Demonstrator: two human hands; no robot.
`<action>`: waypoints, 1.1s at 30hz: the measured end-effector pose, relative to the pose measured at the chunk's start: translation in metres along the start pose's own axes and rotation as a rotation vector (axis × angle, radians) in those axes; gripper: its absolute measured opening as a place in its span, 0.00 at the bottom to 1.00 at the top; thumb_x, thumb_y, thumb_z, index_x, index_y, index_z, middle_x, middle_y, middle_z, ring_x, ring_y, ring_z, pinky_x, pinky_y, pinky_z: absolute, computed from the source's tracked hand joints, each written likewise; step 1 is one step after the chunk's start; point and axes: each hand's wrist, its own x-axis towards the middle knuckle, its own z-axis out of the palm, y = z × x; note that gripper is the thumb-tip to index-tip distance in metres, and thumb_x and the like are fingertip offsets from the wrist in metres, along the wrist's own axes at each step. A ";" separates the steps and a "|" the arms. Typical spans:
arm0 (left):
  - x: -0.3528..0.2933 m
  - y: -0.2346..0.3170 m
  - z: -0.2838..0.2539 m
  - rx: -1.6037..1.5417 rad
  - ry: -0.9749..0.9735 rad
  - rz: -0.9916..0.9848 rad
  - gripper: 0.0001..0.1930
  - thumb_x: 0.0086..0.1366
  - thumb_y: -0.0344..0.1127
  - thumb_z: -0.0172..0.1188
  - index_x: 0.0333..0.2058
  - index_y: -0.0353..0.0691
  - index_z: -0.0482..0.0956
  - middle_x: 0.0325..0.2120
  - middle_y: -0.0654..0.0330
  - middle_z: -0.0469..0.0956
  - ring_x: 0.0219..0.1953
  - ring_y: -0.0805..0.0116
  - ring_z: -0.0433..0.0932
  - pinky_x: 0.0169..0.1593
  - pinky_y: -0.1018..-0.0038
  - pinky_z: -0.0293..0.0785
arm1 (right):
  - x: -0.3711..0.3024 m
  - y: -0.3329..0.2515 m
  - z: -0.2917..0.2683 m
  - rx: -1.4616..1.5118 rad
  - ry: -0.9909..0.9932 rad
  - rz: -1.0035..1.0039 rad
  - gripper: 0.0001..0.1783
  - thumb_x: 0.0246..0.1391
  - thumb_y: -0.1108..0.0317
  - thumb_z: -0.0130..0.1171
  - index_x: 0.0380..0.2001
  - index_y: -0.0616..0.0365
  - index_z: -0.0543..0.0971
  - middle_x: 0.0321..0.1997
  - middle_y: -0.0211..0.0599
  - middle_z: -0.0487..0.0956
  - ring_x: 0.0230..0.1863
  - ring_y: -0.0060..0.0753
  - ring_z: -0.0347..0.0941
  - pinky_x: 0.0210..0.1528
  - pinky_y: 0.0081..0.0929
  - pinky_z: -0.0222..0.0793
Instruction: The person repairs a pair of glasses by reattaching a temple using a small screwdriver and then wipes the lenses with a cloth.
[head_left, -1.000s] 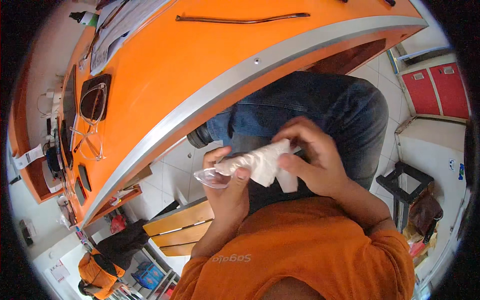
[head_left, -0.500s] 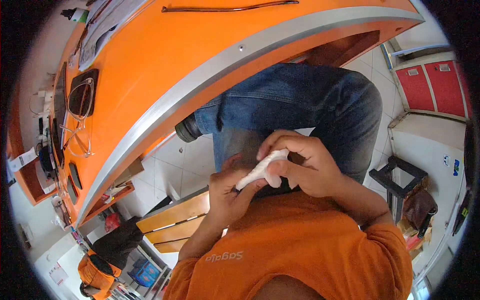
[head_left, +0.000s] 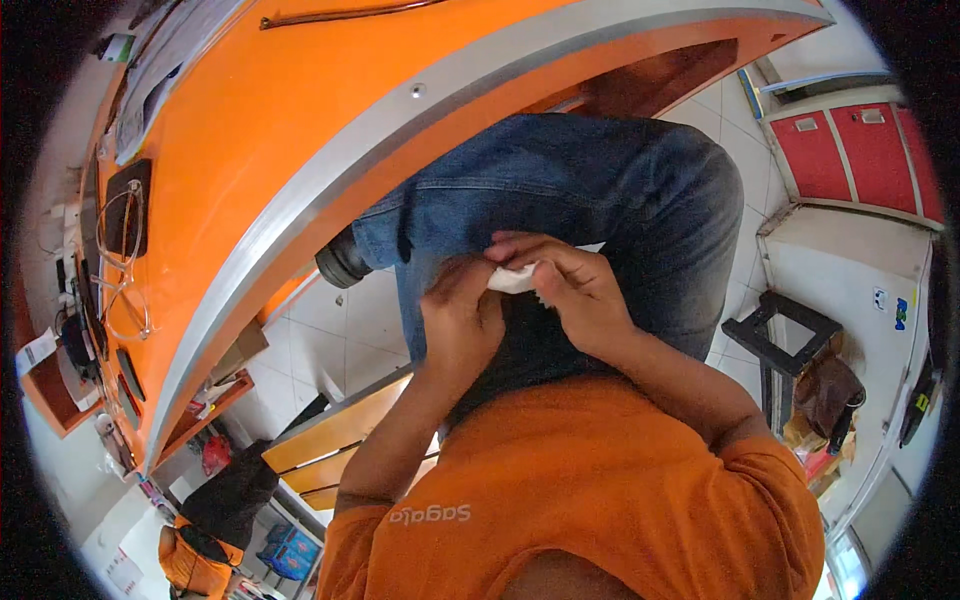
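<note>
Both my hands are together over my lap, above my blue jeans (head_left: 560, 190). My left hand (head_left: 462, 322) and my right hand (head_left: 572, 290) pinch a small white cloth or tissue (head_left: 513, 279) between them. Only a small patch of the white material shows between the fingers; the rest is hidden inside the hands. A clear item seen earlier with it is out of sight. My orange shirt (head_left: 580, 480) fills the lower part of the view.
An orange desk (head_left: 290, 110) with a grey edge (head_left: 330, 200) curves across the top left. Glasses (head_left: 125, 260) and a dark case lie on it at left. Red cabinets (head_left: 860, 150) stand at right, a wooden chair seat (head_left: 330, 440) below left, a black stool (head_left: 780, 340) at right.
The white cloth was spread out and partly open between my hands; now my hands have closed over it and it is bunched small. The view has tilted down toward my lap.
</note>
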 end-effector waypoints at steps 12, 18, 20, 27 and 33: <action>0.002 -0.014 0.048 0.063 0.191 0.020 0.09 0.55 0.22 0.58 0.37 0.35 0.76 0.30 0.45 0.79 0.32 0.45 0.80 0.36 0.59 0.77 | 0.007 0.013 0.024 0.082 0.292 0.180 0.17 0.71 0.59 0.44 0.39 0.60 0.76 0.44 0.34 0.78 0.48 0.27 0.71 0.55 0.27 0.65; -0.001 -0.018 0.054 0.101 0.216 -0.047 0.09 0.55 0.19 0.56 0.36 0.33 0.76 0.31 0.45 0.79 0.34 0.45 0.81 0.38 0.60 0.78 | 0.015 0.018 0.027 0.087 0.321 0.285 0.15 0.70 0.59 0.46 0.36 0.59 0.75 0.34 0.28 0.76 0.38 0.22 0.70 0.44 0.25 0.67; -0.001 -0.021 0.055 0.096 0.238 -0.038 0.09 0.55 0.19 0.56 0.36 0.33 0.76 0.32 0.44 0.80 0.34 0.45 0.81 0.38 0.61 0.78 | 0.018 0.016 0.030 0.178 0.341 0.305 0.16 0.70 0.59 0.47 0.34 0.59 0.75 0.33 0.28 0.76 0.37 0.21 0.70 0.43 0.24 0.66; 0.002 -0.025 0.057 0.110 0.284 -0.042 0.09 0.57 0.24 0.59 0.38 0.35 0.79 0.31 0.47 0.81 0.31 0.50 0.82 0.34 0.62 0.77 | 0.024 0.016 0.032 0.225 0.339 0.325 0.14 0.68 0.60 0.48 0.33 0.58 0.75 0.30 0.27 0.74 0.34 0.19 0.67 0.40 0.23 0.66; 0.004 -0.013 0.029 -0.195 0.114 -0.244 0.08 0.60 0.23 0.58 0.39 0.35 0.78 0.33 0.53 0.82 0.35 0.68 0.80 0.39 0.70 0.75 | 0.030 0.010 0.013 -0.008 0.163 0.223 0.13 0.66 0.62 0.52 0.33 0.61 0.75 0.34 0.32 0.77 0.39 0.21 0.70 0.42 0.26 0.67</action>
